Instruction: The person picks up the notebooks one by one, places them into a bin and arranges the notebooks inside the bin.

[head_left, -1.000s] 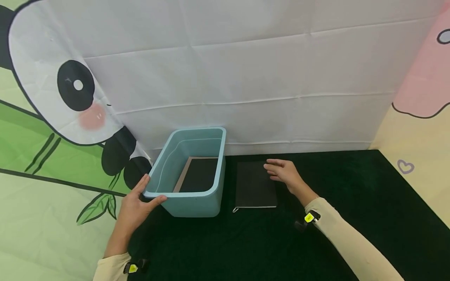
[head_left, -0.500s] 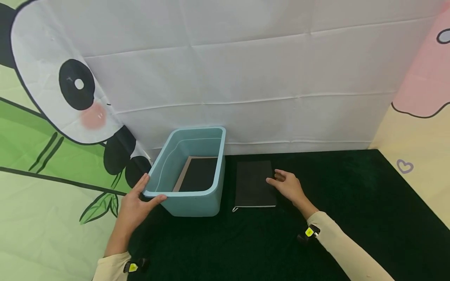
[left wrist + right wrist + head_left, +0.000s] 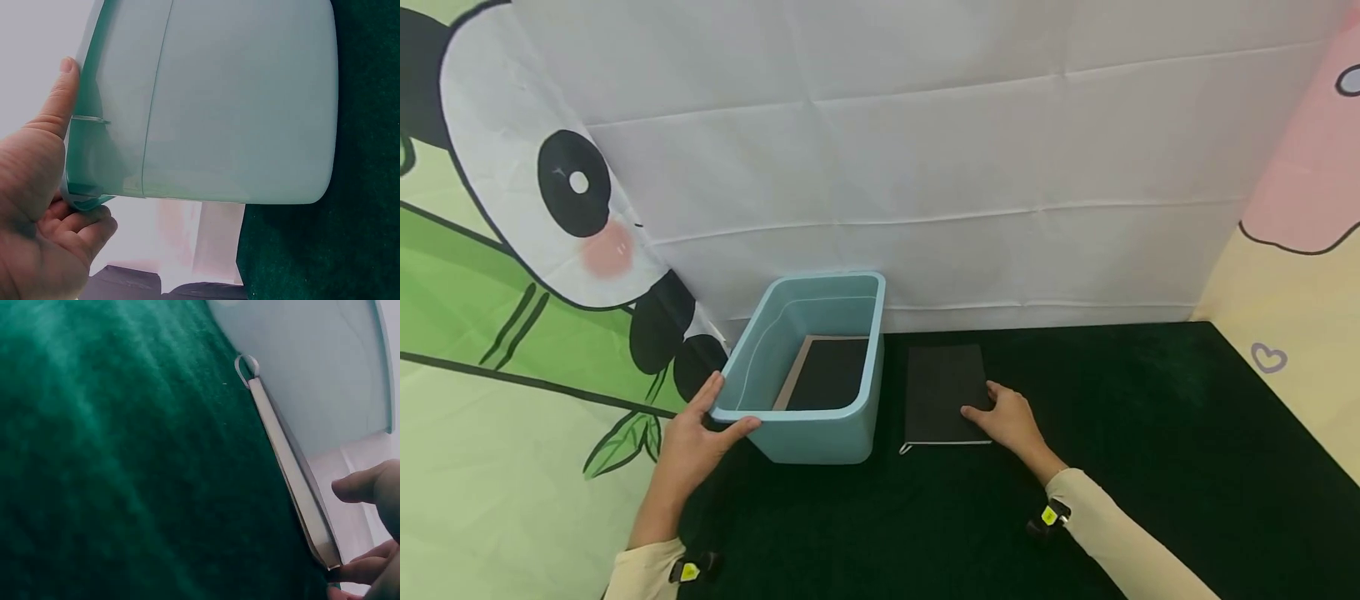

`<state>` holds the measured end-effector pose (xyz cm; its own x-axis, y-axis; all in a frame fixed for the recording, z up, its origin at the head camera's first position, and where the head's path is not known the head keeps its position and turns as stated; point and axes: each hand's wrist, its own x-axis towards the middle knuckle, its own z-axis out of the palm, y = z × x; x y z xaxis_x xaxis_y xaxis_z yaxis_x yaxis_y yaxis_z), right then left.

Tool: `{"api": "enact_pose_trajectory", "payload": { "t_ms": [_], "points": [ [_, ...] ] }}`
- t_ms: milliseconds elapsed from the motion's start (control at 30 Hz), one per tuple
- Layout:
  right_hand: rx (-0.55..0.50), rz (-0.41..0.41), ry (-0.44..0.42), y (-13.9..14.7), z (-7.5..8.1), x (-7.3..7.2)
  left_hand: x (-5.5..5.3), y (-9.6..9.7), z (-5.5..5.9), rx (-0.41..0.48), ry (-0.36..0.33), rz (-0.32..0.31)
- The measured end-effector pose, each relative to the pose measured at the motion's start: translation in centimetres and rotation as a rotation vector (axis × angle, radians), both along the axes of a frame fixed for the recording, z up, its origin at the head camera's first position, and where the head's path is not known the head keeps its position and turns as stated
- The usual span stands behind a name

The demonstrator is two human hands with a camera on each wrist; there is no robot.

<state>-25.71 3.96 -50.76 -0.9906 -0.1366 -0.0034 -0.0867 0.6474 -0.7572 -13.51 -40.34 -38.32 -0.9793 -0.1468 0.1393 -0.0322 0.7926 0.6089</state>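
A light blue plastic bin (image 3: 820,437) stands on the dark green cloth. My left hand (image 3: 688,454) holds its near left corner, thumb along the front rim and fingers curled at the side, as the left wrist view also shows. Inside the bin lies a flat black item (image 3: 835,375) with a tan border. To the bin's right, a black notebook (image 3: 942,392) lies flat, its pale page edge and ribbon loop facing me. At its right edge is my right hand (image 3: 1011,421); the thumb hovers over the cover and the fingertips (image 3: 359,572) are at the notebook's corner.
Green cloth (image 3: 1120,408) extends right of the notebook and in front of the bin. A white fabric backdrop (image 3: 955,167) rises close behind the bin, and printed cartoon panels (image 3: 572,183) stand at the sides.
My right hand has come down and towards me from over the notebook's upper right to its right edge. The left hand stays on the bin, and the bin and notebook have not moved.
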Motion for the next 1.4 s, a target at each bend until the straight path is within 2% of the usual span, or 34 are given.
{"api": "enact_pose_trajectory", "payload": {
  "t_ms": [233,433,633,833,1400],
  "points": [
    [0.077,-0.026,0.052,-0.8,0.3,0.4,0.0,0.0,0.1,-0.003,0.008,0.007],
    [0.156,-0.074,0.019,-1.6,0.9,0.8,-0.2,0.0,-0.3,-0.002,0.011,0.002],
    [0.083,-0.134,-0.015,-2.7,1.0,1.2,-0.1,0.1,-0.3,0.004,0.011,0.002],
    [0.01,-0.17,0.024,-3.7,0.8,1.4,-0.1,0.0,-0.3,0.0,0.025,-0.006],
    [-0.024,-0.124,0.015,-3.8,0.9,1.2,-0.2,0.0,-0.2,0.006,0.001,-0.001]
  ]
}}
